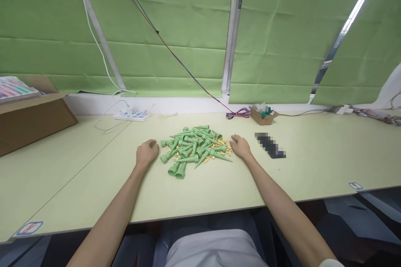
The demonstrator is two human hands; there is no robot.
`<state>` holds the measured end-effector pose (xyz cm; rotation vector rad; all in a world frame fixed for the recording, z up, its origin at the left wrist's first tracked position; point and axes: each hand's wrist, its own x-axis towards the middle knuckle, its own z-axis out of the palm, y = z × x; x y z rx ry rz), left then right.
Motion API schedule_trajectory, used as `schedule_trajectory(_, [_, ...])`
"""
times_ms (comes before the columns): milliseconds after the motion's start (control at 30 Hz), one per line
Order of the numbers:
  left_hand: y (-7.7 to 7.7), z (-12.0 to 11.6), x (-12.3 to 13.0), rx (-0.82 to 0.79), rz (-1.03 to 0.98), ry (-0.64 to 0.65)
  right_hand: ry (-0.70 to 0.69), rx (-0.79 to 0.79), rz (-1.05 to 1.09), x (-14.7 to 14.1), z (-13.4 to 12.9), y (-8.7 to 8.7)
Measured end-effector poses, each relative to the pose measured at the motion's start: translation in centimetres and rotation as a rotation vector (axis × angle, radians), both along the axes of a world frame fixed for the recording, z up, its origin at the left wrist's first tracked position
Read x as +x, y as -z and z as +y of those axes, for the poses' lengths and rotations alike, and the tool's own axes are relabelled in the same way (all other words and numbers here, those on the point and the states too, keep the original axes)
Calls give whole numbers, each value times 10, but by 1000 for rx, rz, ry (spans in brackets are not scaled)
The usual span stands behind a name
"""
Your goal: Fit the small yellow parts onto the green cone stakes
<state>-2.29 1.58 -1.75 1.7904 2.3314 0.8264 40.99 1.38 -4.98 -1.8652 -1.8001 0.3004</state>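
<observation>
A heap of green hollow plastic spikes (189, 159), each with a wide flared end and a long pointed tip, lies on the table. Small yellow plastic pieces (226, 146) are scattered among and under them, mostly on the right side of the heap. My left hand (147, 152) rests on the tabletop just left of the spikes, loosely curled, with a gap between thumb and fingers and nothing held. On the other side, my right hand (240, 146) lies with its fingers stretched out beside the yellow pieces; I see nothing gripped in it.
The pale table (206, 196) runs along a wall with green blinds. A pixelated dark object (270, 145) lies right of my right hand. Behind are a small cardboard box (263, 117), coiled wires (239, 113) and a power strip (131, 115). A large carton (34, 121) stands left.
</observation>
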Motion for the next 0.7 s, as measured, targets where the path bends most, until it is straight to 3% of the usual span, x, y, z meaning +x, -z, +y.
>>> schedule_trajectory(700, [1, -1, 1, 21, -11, 25, -5, 8, -13, 3, 1, 1])
